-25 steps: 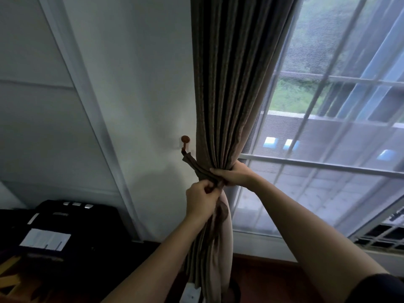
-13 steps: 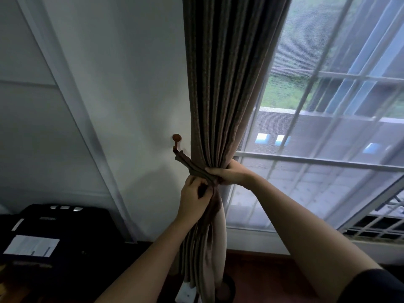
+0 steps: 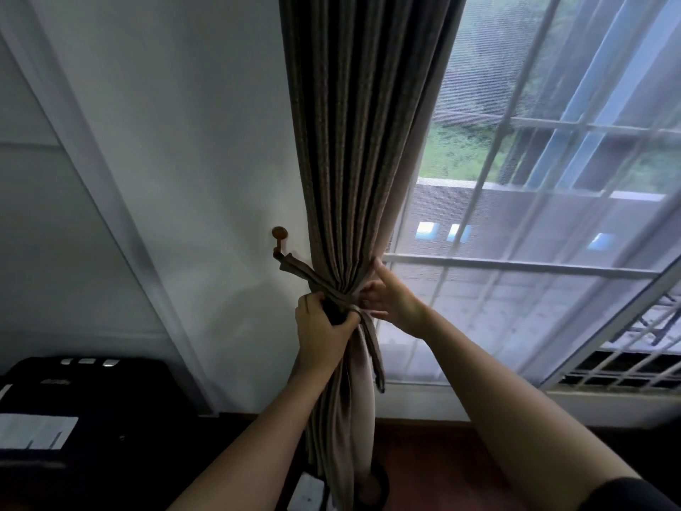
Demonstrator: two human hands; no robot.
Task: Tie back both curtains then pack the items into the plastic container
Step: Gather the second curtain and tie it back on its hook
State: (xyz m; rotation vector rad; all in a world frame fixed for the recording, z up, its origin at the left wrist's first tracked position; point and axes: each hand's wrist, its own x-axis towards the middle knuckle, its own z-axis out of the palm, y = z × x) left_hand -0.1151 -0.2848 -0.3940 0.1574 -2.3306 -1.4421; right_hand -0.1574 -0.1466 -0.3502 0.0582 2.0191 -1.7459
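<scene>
A brown pleated curtain (image 3: 353, 142) hangs gathered at the window's left edge. A matching fabric tieback (image 3: 306, 272) runs from a round brown wall hook (image 3: 280, 233) around the gathered folds, and one loose end (image 3: 374, 348) dangles below the knot. My left hand (image 3: 322, 335) grips the tieback and bunched cloth at the front. To the right of the bundle, my right hand (image 3: 390, 298) pinches the tieback, with fingers reaching up along the curtain's edge. The plastic container is not in view.
The window (image 3: 534, 215) with white bars and a sheer screen fills the right side. A white wall (image 3: 184, 142) with a vertical trim lies left. A black printer-like box (image 3: 73, 400) with a white paper sits at lower left. Wooden floor shows below.
My right hand has shifted from the front of the bundle to its right side, fingers now spread upward. My left hand stays on the knot, and a loose end now hangs down.
</scene>
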